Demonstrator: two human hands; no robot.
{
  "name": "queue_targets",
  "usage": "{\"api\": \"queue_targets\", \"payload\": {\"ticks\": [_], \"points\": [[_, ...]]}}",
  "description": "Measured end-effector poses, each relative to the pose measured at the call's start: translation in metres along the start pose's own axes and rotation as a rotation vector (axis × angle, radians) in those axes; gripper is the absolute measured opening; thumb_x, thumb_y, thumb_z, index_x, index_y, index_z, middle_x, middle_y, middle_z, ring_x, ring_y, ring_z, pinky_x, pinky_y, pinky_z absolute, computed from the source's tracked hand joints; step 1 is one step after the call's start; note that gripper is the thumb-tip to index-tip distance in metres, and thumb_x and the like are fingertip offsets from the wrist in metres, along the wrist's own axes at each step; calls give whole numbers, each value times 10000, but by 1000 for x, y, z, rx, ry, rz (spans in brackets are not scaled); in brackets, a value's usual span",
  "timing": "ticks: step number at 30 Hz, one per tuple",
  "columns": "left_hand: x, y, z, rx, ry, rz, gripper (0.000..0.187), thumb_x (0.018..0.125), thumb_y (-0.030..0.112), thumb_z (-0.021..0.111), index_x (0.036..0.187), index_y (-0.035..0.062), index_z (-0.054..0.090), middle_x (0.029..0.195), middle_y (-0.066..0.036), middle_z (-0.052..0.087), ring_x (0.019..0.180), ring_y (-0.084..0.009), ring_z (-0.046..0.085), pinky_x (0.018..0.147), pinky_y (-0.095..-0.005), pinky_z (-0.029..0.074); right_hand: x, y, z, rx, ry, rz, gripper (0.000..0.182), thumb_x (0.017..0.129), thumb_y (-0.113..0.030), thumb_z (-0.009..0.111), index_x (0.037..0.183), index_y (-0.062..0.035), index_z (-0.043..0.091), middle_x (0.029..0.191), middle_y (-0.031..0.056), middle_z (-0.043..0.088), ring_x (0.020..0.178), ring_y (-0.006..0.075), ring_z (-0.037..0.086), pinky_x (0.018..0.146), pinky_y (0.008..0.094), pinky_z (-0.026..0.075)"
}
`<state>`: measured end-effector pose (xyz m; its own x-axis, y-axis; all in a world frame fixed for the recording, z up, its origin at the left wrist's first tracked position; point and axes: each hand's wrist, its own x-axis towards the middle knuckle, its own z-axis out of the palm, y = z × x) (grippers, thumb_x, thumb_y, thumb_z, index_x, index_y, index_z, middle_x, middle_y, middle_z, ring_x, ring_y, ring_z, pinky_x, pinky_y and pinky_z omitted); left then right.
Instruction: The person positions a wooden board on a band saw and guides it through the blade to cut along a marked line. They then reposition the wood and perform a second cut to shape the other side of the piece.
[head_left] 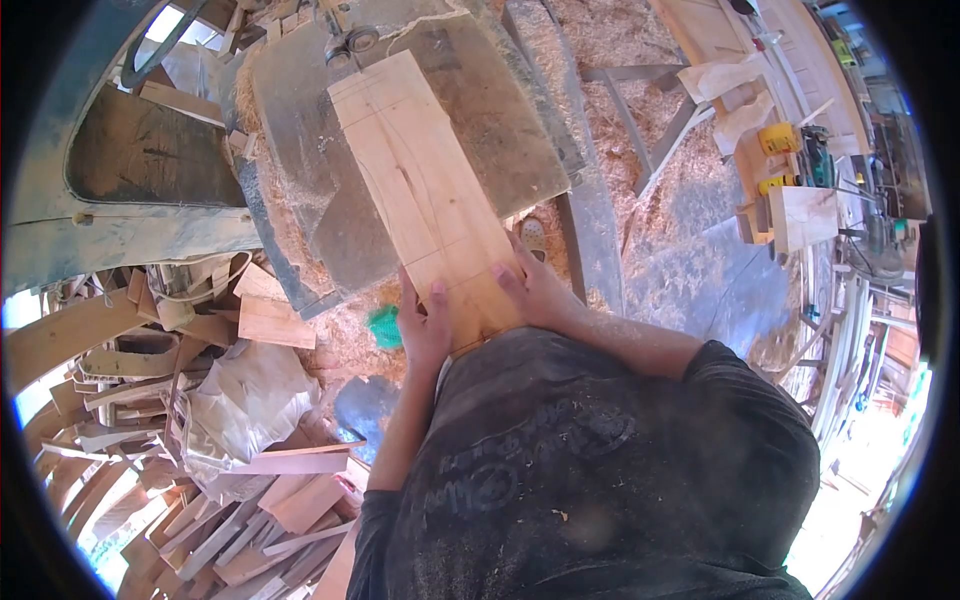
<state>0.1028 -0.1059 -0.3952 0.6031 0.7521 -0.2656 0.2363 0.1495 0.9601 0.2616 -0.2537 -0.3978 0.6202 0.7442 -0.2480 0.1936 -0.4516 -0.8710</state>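
A long wooden board [405, 170] with pencil lines drawn across and along it lies on the metal table of a saw [510, 150]. Its far end reaches close to the blade guides [352, 42]. The near end overhangs the table and comes up against my dark shirt. My left hand [425, 325] grips the board's left edge, thumb on top. On the opposite edge, my right hand [540, 290] holds it the same way, its thumb also on the upper face. The fingers under the board are hidden.
Sawdust [625, 40] covers much of the floor. Wood offcuts [280, 530] are heaped at the lower left beside a pale plastic sack [250, 400]. A green object [384, 326] lies below the table. At the right, a yellow container [780, 138] stands among tools and wood pieces.
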Motion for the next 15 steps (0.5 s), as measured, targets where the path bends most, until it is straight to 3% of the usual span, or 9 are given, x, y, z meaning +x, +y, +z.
{"api": "queue_targets", "payload": {"ticks": [4,7,12,15], "points": [[1,6,-1,11,14,10,677,1102,210,626,1641,-81,339,1370,-167,687,1154,-161,668,962,-293,539,2,-3,-3,-28,-67,90,765,1092,-435,600,1693,-80,287,1101,329,740,903,413,765,854,482,582],[4,5,-5,54,-7,-101,679,1104,227,629,1640,-78,346,1383,-172,683,1156,-167,670,959,-302,544,3,-9,-5,-28,-63,88,766,1090,-427,607,1693,-81,286,1054,329,744,898,419,764,835,484,581],[6,-3,-8,21,8,-26,680,1102,232,634,1637,-80,350,1410,-186,673,1182,-174,667,982,-314,545,3,-13,0,-27,-23,25,776,1087,-423,615,1694,-76,280,1010,329,742,865,427,754,789,493,570],[7,-3,-10,-21,3,7,664,1104,211,624,1633,-85,353,1418,-187,669,1198,-180,663,1000,-313,538,4,-29,-6,-31,-102,164,778,1083,-419,623,1691,-69,286,1036,337,738,866,420,756,792,486,571]]}}
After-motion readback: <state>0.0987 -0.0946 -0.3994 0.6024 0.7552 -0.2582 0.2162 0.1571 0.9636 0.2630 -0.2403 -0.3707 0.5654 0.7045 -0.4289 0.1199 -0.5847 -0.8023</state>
